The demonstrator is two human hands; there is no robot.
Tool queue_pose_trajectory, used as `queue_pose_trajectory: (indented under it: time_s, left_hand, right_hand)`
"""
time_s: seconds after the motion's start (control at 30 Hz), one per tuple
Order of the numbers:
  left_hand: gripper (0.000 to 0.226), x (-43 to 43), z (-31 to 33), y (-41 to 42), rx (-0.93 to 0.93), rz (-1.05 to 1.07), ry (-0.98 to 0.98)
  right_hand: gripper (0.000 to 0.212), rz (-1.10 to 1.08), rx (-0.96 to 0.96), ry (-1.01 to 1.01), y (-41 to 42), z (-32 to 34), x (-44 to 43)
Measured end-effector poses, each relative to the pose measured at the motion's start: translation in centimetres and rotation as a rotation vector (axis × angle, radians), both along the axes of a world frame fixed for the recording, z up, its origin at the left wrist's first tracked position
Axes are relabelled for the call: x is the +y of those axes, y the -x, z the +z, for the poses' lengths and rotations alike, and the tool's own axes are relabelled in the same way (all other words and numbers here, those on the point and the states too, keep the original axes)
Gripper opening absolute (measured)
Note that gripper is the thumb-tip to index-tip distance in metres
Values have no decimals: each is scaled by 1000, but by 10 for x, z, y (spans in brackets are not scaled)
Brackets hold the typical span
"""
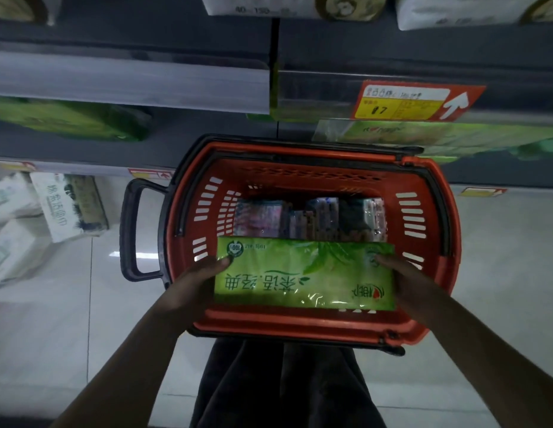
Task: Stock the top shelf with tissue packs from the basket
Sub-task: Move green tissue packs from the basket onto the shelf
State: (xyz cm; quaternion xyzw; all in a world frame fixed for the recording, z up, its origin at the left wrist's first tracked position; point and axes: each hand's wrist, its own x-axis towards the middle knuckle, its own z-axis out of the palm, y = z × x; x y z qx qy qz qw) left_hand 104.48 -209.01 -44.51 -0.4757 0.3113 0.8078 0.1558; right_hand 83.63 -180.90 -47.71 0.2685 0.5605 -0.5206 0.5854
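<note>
A red plastic basket (303, 168) with black handles stands on the floor right in front of me. A long green tissue pack (303, 274) lies across its near side, level with the rim. My left hand (196, 281) grips the pack's left end, thumb on top. My right hand (406, 278) grips its right end the same way. Deeper in the basket lie several smaller packs (309, 217) in pale blue, pink and dark wrappers. Shelves (130, 77) rise behind the basket; white packs (259, 6) sit on the highest one in view.
Green packs (68, 117) lie on the middle shelf at left and right, under an orange price tag (414, 101). White tissue packs (65, 205) stand on the lowest shelf at left. The tiled floor (500, 257) spreads on both sides of the basket.
</note>
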Motion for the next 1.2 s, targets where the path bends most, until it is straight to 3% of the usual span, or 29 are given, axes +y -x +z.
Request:
queue_pose_trajectory:
  time_s: [0.1,0.17,0.3,0.37,0.4,0.5,0.6,0.73,0.87,0.97,1.1,1.2]
  left_hand:
    - [48,8,5,-4,-3,32,22]
    - [35,11,7,-6,-36,27,51]
    - [43,16,8,-13,-38,21,71]
    - [63,16,8,-17,-41,40,64]
    - [61,17,9,-19,-37,48,65]
    - [37,19,16,-20,-31,52,72]
    - [34,15,26,-20,-6,41,40]
    - [54,7,43,-25,72,-28,50]
    - [85,4,60,-27,106,-48,71]
    - [82,8,75,-27,128,-43,89]
    - [56,14,98,-33,149,-47,152]
    - [50,26,123,-42,147,-59,180]
  right_hand:
    - [102,-66,23,-54,-14,0,1]
    - [86,-43,68,-101,-23,3,-1]
    - [37,-118,98,-77,-40,11,-2]
    - [23,-92,138,-117,-44,18,-4]
    - [20,-85,152,-124,-46,20,-5]
    - [38,-44,221,-147,-47,29,-6]
    - [70,-17,274,-117,-48,42,-8]
    - [45,-50,270,-52,-42,60,-8]
    - [64,-29,279,-4,-39,77,-7]
    - [44,-38,274,21,-38,96,-3]
    - [57,-34,271,67,-41,124,4]
    - [46,-35,245,107,-50,148,16]
